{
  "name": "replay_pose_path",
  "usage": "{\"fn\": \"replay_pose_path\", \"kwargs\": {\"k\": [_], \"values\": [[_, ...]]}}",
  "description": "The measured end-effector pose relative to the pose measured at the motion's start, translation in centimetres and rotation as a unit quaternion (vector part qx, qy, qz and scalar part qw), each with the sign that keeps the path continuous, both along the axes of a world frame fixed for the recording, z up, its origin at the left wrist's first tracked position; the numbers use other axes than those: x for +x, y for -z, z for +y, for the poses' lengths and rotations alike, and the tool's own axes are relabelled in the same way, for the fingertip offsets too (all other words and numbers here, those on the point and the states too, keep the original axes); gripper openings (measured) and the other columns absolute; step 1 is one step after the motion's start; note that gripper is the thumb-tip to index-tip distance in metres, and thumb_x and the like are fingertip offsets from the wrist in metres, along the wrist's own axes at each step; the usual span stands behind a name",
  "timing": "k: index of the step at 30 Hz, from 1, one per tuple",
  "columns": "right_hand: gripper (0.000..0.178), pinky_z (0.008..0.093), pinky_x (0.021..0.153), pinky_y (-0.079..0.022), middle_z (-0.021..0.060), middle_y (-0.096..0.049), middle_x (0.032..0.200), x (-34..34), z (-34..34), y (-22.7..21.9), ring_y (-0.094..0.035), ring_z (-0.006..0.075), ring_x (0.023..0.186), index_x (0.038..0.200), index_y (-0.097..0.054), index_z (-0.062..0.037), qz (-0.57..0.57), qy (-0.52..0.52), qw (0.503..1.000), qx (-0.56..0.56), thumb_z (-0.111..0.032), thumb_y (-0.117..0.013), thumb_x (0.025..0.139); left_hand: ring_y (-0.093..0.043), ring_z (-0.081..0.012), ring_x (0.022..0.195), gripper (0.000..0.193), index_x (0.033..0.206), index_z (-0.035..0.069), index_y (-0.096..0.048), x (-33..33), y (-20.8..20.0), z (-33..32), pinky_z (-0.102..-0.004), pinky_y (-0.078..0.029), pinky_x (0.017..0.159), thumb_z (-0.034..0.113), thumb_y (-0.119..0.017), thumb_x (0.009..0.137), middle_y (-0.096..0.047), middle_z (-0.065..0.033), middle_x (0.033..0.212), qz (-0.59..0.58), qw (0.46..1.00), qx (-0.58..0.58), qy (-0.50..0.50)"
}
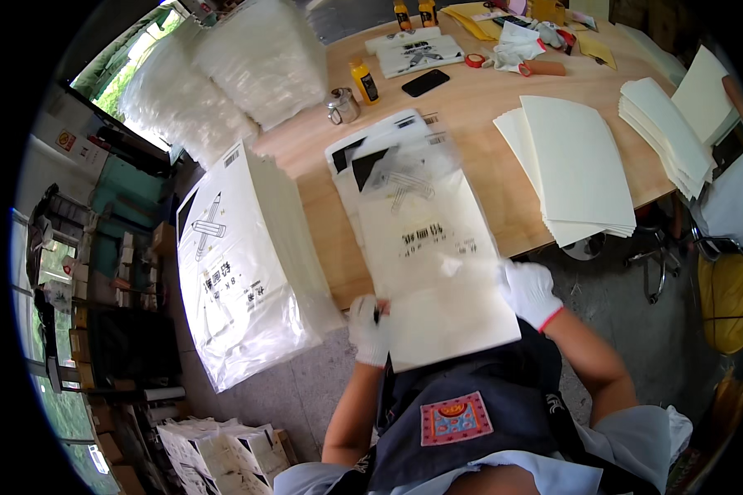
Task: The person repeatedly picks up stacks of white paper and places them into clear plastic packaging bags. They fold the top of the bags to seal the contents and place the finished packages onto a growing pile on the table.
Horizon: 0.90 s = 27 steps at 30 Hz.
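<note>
Paper sheets [458, 326] are lying across the near edge of a wooden table [470, 124] and jutting toward the worker's apron [462, 384], their far part showing beneath a clear printed bag [421, 219]. Sheets and bag are sharing one long axis, running away from the body and leaning slightly left, with the bag's mouth appearing to cross between the two gloved hands. Gripping the left edge, the left hand [368, 332] is curling closed, its thumb side pressing the paper near that mouth. Opposite, the right hand [531, 294] is touching the right edge a little farther from the body, its palm side turning inward; its fingertips are partly hidden, so how firmly it is holding cannot be told. Both hands are sitting equally close, one per long side. Flat bags [363, 142] are lying beneath the far end, a bulky bagged stack [252, 247] is standing left, and a loose paper stack [582, 161] is resting right.
</note>
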State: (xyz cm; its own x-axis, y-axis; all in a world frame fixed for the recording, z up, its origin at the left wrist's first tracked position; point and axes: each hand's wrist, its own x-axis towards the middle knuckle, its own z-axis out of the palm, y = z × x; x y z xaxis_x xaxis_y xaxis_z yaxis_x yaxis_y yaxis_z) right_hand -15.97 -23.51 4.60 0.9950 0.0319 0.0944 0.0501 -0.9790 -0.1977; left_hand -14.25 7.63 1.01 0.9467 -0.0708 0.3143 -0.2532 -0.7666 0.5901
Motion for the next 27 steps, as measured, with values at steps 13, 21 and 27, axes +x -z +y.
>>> {"fn": "replay_pose_path", "kwargs": {"k": [13,21,27], "values": [[0.022,0.0434,0.052,-0.050,0.0083,-0.064,0.064,-14.8,0.2,-2.7,-0.064,0.0283,0.057,0.079,-0.063,-0.0140,0.287,-0.156,0.944,0.045,-0.029,-0.049,0.082,-0.053,-0.0279,0.059,0.020,0.069,0.004,-0.053,-13.6,-4.7,1.5,-0.0330,-0.043,0.055,0.008,-0.072,0.074,-0.052,-0.0119,0.069,0.241,0.940,-0.150,0.188],[0.024,0.0480,0.051,-0.047,0.0141,-0.060,0.060,-7.5,-1.4,-1.7,-0.060,0.0341,0.054,0.073,-0.063,-0.0115,0.118,-0.050,0.991,0.039,-0.029,-0.050,0.083,-0.054,-0.0336,0.067,0.018,0.074,0.010,-0.048,-7.6,-1.1,0.5,-0.0430,-0.042,0.055,0.002,-0.062,0.066,-0.050,-0.0111,0.075,0.085,0.993,0.058,0.063],[0.029,0.0364,0.067,-0.051,0.0123,-0.068,0.078,-9.7,-3.4,1.2,-0.066,0.0266,0.071,0.092,-0.067,-0.0085,0.208,0.057,0.926,0.310,-0.030,-0.047,0.091,-0.055,-0.0246,0.068,0.019,0.082,0.007,-0.051,-10.9,3.6,3.9,-0.0347,-0.046,0.061,-0.001,-0.062,0.070,-0.050,-0.0081,0.076,0.153,0.988,-0.016,-0.024]]}}
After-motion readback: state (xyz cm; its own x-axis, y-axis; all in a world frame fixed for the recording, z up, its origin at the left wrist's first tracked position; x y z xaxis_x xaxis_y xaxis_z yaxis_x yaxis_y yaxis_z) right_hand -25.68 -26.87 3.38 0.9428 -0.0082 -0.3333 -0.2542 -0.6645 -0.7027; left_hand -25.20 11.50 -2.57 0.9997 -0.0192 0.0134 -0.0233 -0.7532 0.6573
